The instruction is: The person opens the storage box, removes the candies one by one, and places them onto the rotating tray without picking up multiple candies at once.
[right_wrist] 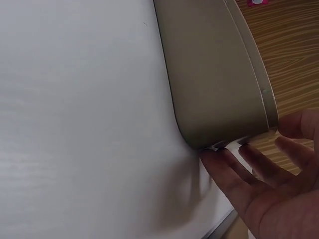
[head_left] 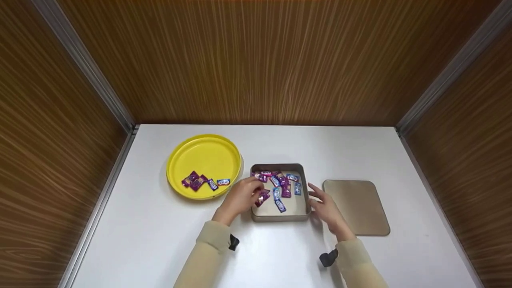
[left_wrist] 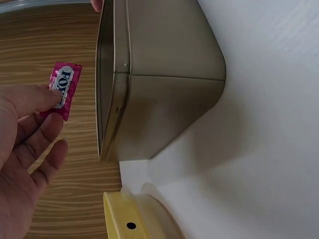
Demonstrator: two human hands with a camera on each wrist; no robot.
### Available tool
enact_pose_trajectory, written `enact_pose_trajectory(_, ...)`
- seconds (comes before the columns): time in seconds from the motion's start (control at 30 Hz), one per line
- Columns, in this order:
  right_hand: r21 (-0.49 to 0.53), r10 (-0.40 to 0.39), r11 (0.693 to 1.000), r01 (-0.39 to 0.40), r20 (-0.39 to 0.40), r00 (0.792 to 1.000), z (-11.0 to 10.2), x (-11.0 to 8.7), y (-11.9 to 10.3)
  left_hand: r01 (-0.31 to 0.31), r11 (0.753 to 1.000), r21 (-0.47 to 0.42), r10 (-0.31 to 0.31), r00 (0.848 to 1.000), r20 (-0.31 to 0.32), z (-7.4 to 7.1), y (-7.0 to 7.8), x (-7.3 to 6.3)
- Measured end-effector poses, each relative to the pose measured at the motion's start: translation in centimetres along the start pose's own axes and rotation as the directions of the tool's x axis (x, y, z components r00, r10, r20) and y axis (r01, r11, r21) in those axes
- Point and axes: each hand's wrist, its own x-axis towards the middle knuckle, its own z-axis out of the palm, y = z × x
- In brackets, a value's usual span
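Note:
My left hand pinches a pink-wrapped candy between thumb and fingertips, above the left side of an open metal tin. Lettering on a pale oval shows on the wrapper in the left wrist view. Inside the tin lie several wrapped candies, some purple, some blue. On the tin's right side, my right hand touches the outer wall with loosely extended fingers; its thumb is at the rim in the right wrist view.
A round yellow tray stands left of the tin, with several purple and blue candies near its front edge. The tin's flat lid lies to the right on the white table. Wood-grain panels enclose the back and sides.

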Motion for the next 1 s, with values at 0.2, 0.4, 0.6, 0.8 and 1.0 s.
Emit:
enact_pose_trajectory(0.2, 0.061, 0.018, 0.998, -0.017, -0.008, 1.0, 0.1, -0.1, 0.3, 0.064, 0.998, -0.03, -0.068, 0.985, -0.156, -1.3, -1.4, -1.1)
enact_pose_trajectory(0.4, 0.099, 0.014, 0.995, -0.015, 0.012, 1.0, 0.0, -0.6, -0.8, 0.187, 0.982, -0.039, -0.189, 0.922, -0.339, -2.0, -3.4, -1.5)
enact_pose_trajectory(0.6, 0.083, 0.008, 0.996, -0.007, -0.006, 1.0, 0.0, -0.3, -0.1, 0.327, 0.942, -0.079, -0.33, 0.849, -0.413, -2.6, -5.7, -1.9)
enact_pose_trajectory(0.8, 0.093, 0.016, 0.996, -0.015, -0.019, 1.0, 0.0, -0.1, 0.3, 0.437, 0.892, -0.112, -0.442, 0.795, -0.417, -3.0, -7.6, -2.4)
enact_pose_trajectory(1.0, 0.099, 0.013, 0.995, -0.012, -0.017, 1.0, -0.1, 0.0, 0.3, 0.515, 0.846, -0.134, -0.526, 0.77, -0.362, -3.1, -8.9, -2.7)
